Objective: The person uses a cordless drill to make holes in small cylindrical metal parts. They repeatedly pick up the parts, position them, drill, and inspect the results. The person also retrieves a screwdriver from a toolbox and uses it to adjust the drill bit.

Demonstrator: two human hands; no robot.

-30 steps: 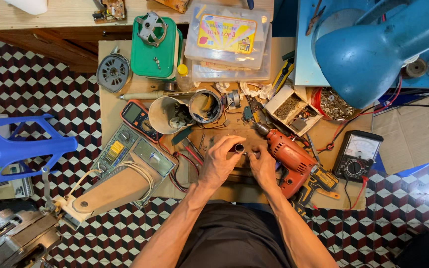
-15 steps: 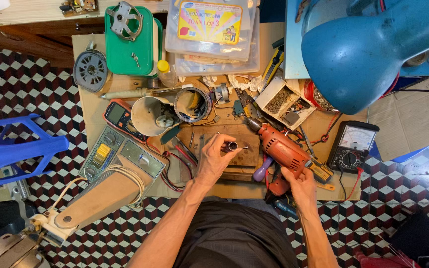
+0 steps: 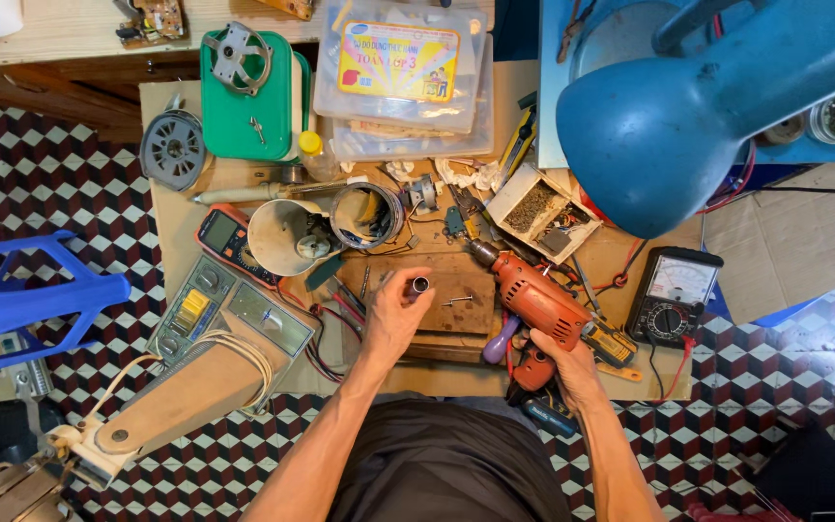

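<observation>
Basically, biggest item in hand: orange electric drill (image 3: 540,302), lying on the wooden board (image 3: 456,300) w/ chuck pointing up-left. Looks heavy and rigid; best gripped at the handle, which is where the right hand (image 3: 561,365) has it, fingers wrapped tight round the grip. Smaller: short metal sleeve (image 3: 419,285), light, hard, prob. slippery, held just above the board. Left hand (image 3: 396,311) pinches it, thumb and fingertips closed on its sides.

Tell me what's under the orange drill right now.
The orange drill, gripped by the right hand, sits over a wooden board. A purple screwdriver handle pokes out beneath it; whatever else lies under the body is hidden.
</observation>
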